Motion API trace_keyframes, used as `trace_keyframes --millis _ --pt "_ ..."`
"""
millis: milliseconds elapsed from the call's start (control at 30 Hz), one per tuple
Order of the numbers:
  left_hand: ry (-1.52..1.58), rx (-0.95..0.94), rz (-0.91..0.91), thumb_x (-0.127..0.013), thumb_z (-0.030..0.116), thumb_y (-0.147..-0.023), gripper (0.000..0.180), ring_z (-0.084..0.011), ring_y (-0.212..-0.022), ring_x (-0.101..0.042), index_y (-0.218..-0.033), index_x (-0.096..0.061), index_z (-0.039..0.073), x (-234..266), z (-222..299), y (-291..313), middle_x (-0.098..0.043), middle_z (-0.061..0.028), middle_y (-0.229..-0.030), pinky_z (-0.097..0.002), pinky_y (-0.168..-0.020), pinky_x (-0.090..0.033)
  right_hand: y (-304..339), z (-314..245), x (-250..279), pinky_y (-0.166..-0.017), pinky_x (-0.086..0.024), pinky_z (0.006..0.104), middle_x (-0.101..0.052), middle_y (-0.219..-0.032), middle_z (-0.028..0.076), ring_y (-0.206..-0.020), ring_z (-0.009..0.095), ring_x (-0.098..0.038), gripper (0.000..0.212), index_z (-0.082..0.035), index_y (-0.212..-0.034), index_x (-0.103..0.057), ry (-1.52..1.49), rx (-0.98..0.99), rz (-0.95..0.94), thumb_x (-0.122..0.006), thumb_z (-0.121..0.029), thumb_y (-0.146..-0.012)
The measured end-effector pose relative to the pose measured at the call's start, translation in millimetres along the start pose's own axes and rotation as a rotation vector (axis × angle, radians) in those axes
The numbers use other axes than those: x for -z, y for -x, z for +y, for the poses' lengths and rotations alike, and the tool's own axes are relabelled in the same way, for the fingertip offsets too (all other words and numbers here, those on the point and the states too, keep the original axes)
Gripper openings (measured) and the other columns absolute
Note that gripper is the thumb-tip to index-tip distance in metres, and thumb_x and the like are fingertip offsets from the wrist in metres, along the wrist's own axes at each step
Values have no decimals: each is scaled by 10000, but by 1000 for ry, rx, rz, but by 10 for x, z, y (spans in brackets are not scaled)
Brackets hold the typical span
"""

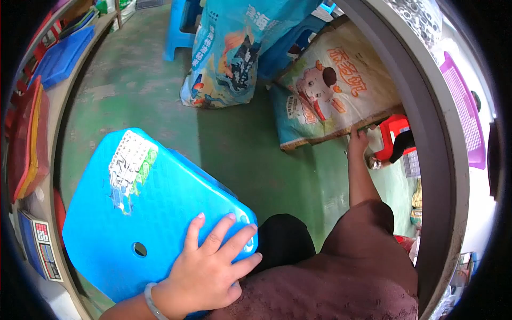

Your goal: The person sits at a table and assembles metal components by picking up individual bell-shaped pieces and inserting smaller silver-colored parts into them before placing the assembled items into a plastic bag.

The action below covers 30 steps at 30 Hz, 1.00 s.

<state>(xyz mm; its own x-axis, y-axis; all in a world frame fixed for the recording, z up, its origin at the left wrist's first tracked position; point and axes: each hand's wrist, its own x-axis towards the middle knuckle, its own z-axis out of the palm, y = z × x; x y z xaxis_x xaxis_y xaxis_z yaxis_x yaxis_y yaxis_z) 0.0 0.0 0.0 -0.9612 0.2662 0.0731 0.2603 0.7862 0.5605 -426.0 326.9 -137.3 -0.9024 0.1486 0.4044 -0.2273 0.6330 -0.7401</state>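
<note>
My left hand point(210, 266) lies on top of a blue plastic stool point(170, 224), fingers spread over its near right corner. The stool's seat has a round hole and a torn white and green sticker point(130, 160). Farther right, my right arm reaches out to a printed woven sack point(341, 80) with a cartoon animal and orange lettering. My right hand point(358, 143) pinches the sack's near edge; its fingertips are partly hidden. The sack looks flat and broad, and what lies under it is mostly hidden.
A tall blue printed bag point(229, 58) stands on the green floor point(122, 90), beside another blue stool point(178, 32). Left are shelves with a blue tray point(64, 56), red trays point(26, 138) and a scale point(42, 240). A dark shelf post point(432, 106) and red item point(393, 133) are right.
</note>
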Motion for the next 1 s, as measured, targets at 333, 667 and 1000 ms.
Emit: trace_keyframes --millis 333,667,1000 --pt "-25 -4 10 -585 243 -538 401 -375 -1165 -318 -934 -631 200 54 76 -6 -426 -130 -1203 -580 -969 -127 1206 -52 -262 -654 -437 351 -579 -702 107 -652 215 -541 395 25 -861 -571 -46 -213 19 -602 -360 -779" --pt "-130 69 -55 -579 211 -564 633 -362 -1231 -255 -1188 -484 164 78 243 -22 -353 -110 -1298 -569 -997 -99 2867 -1171 86 -495 -452 351 -591 -665 110 -562 212 -556 159 -55 -792 -638 221 -431 -936 -553 -188 -767" --pt "-222 167 3 -587 429 -729 730 -365 -1289 -157 -1329 -298 128 177 -337 89 -209 -152 -1394 -577 -1000 -87 4470 -3043 2190 -580 -449 385 -583 -703 145 -643 301 -568 152 -44 -717 -569 -153 -444 -1170 -503 -163 -784"
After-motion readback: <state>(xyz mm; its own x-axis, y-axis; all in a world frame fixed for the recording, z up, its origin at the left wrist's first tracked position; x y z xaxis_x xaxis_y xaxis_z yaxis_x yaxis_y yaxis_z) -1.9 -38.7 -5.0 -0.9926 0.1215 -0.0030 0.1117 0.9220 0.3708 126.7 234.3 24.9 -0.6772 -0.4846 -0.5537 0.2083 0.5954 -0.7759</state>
